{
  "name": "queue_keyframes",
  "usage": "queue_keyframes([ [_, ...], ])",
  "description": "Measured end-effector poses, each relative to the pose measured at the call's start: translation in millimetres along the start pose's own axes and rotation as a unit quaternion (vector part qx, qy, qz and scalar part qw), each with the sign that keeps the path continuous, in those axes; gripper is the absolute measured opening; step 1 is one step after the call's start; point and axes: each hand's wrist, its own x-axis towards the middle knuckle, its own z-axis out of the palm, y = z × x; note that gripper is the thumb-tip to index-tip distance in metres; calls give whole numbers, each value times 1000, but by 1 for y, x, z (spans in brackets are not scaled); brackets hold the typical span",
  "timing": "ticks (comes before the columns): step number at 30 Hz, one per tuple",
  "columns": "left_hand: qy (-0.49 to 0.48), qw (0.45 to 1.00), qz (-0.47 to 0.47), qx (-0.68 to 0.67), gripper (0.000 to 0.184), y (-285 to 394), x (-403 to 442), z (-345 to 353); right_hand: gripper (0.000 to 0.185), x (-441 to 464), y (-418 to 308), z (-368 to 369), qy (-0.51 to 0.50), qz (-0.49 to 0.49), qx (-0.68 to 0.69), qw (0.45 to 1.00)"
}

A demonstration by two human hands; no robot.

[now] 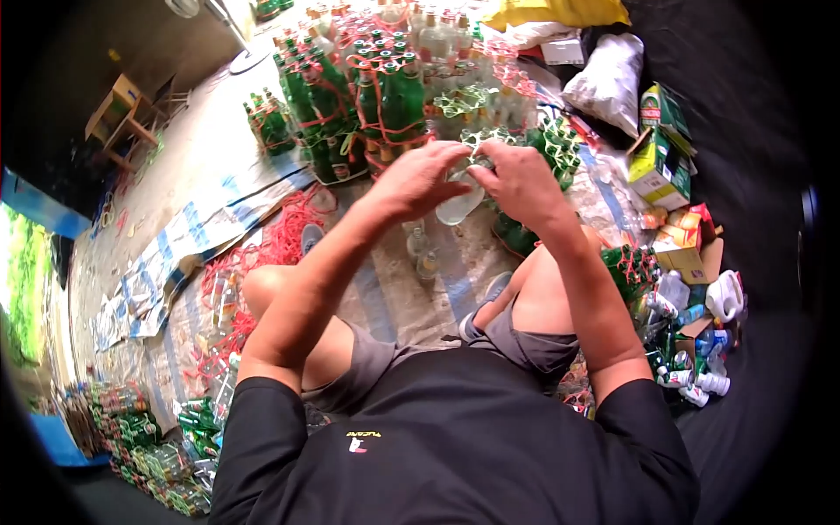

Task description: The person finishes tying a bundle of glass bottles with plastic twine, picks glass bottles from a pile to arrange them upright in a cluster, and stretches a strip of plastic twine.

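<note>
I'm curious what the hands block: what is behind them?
Beyond the left hand stand green bottles tied with red string; beyond the right hand, green bottles tied with pale string. Anything directly behind the palms is covered.

On the chest of the black shirt (490, 437), small yellow lettering (364, 434) seems to read "TUCANO". Ahead and right of the shirt, a green carton (650, 107) carries white letters, possibly "TSINGTAO", though blurred. Right of the shirt, print on the white cans (712, 383) is too small to read.
</note>
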Motion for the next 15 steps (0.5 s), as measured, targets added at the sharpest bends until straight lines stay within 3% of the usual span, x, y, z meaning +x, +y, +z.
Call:
queue_keyframes([
  [1,6,1000,-9,8,51,-8,-5,-10,29,2,11,10,-18,27,7,999],
  [3,-37,986,-157,-50,42,-16,-24,-41,30,6,35,40,-50,66,14,996],
  [4,-14,984,-173,-34,37,-46,-41,-39,30,7,47,60,-64,79,14,995],
  [5,0,962,-251,-109,33,-53,-55,-45,30,7,57,80,-67,104,29,992],
  [7,-12,932,-353,-82,32,-90,-95,-45,28,12,83,127,-108,114,5,988],
  [8,-56,928,-367,39,34,-112,-117,-40,27,13,94,147,-115,115,4,987],
  [10,-207,884,-394,143,36,-110,-124,-49,27,13,114,190,-129,124,14,984],
  [12,-200,893,-384,126,36,-115,-129,-43,26,15,124,216,-140,132,23,981],
  [14,-150,903,-399,-49,38,-100,-119,-46,26,16,127,235,-153,141,21,978],
  [15,-165,898,-403,-56,40,-97,-117,-48,31,18,130,244,-159,144,11,977],
])
